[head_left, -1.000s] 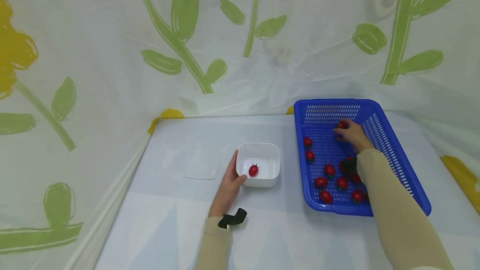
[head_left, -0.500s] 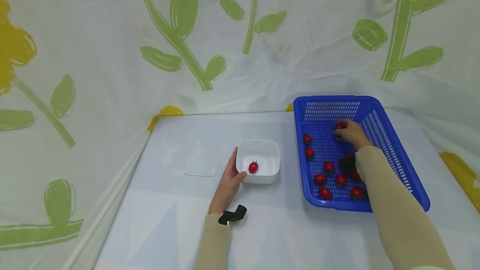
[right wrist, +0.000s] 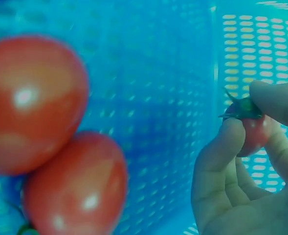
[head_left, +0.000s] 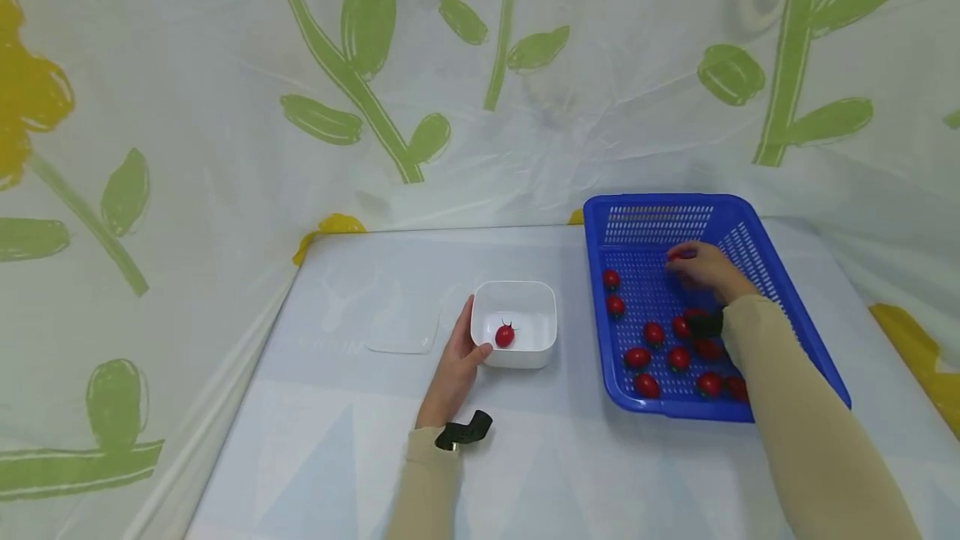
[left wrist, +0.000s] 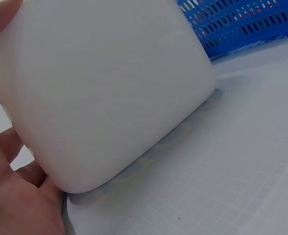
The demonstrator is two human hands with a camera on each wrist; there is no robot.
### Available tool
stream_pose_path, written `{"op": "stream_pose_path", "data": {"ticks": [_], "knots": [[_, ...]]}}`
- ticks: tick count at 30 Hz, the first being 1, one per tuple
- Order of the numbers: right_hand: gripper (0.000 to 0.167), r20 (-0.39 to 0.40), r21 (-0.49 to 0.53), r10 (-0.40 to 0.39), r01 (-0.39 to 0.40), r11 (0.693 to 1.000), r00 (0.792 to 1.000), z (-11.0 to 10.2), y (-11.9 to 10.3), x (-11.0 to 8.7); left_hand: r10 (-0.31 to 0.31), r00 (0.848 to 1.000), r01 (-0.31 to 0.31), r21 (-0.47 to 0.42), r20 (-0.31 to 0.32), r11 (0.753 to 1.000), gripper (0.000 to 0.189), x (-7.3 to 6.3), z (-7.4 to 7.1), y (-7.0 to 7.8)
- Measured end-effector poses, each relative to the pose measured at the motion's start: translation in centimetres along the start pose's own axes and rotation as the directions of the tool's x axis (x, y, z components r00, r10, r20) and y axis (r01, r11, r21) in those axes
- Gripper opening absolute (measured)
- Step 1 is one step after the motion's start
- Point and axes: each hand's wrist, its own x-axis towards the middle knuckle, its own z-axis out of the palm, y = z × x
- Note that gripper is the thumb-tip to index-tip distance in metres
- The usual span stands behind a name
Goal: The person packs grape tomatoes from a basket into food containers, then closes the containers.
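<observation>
My left hand [head_left: 453,369] grips the left side of a square white container [head_left: 525,359], the thumb over its near wall. One cherry tomato [head_left: 505,335] with a green stem lies inside. In the left wrist view the container's smooth wall [left wrist: 114,93] fills much of the frame. Over the far part of a blue plastic basket [head_left: 660,200], my right hand [head_left: 708,270] pinches a cherry tomato [right wrist: 256,134] between thumb and fingers near its green stem. The head view shows only a sliver of that tomato. Several more cherry tomatoes [head_left: 678,358] lie in the basket.
A flat transparent lid [head_left: 402,332] lies on the white table left of the container. A white cloth [head_left: 510,165] with printed flowers hangs behind the table. Two tomatoes [right wrist: 75,191] appear large in the right wrist view.
My right hand stays at the basket's far part, its fingers shifting slightly so the tomato is more covered. My left hand and the container hold still; the view shifts slightly.
</observation>
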Motion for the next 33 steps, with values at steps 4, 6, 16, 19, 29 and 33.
{"op": "stream_pose_path", "data": {"ticks": [4,6,16,19,29,33], "knots": [[0.050,0.005,0.071,-0.020,0.020,0.997,1.000,0.0,-0.8,-0.5,-0.016,1.000,0.016,-0.002,-0.010,1.000,0.072,-0.1,0.1,0.0],[0.054,0.003,0.092,-0.046,0.045,0.995,0.999,-0.1,-1.3,-0.9,-0.022,1.000,0.022,-0.006,-0.016,1.000,0.072,-0.1,0.2,0.1],[0.066,-0.020,0.038,-0.181,0.181,0.983,0.983,-0.2,-4.5,-3.5,-0.013,1.000,0.013,-0.015,0.003,1.000,0.071,-0.5,0.3,1.3],[0.065,-0.032,0.042,-0.206,0.207,0.977,0.978,0.0,-5.1,-4.3,-0.002,1.000,0.002,-0.017,0.013,1.000,0.071,-0.4,0.3,1.6],[0.064,-0.066,-0.003,-0.273,0.273,0.962,0.960,0.8,-7.2,-8.0,-0.004,1.000,0.005,-0.060,0.017,0.998,0.071,-0.1,0.2,1.5],[0.060,-0.102,-0.022,-0.313,0.313,0.950,0.944,1.6,-8.0,-9.8,0.002,1.000,-0.001,-0.092,0.021,0.996,0.071,-0.1,0.0,1.1]]}}
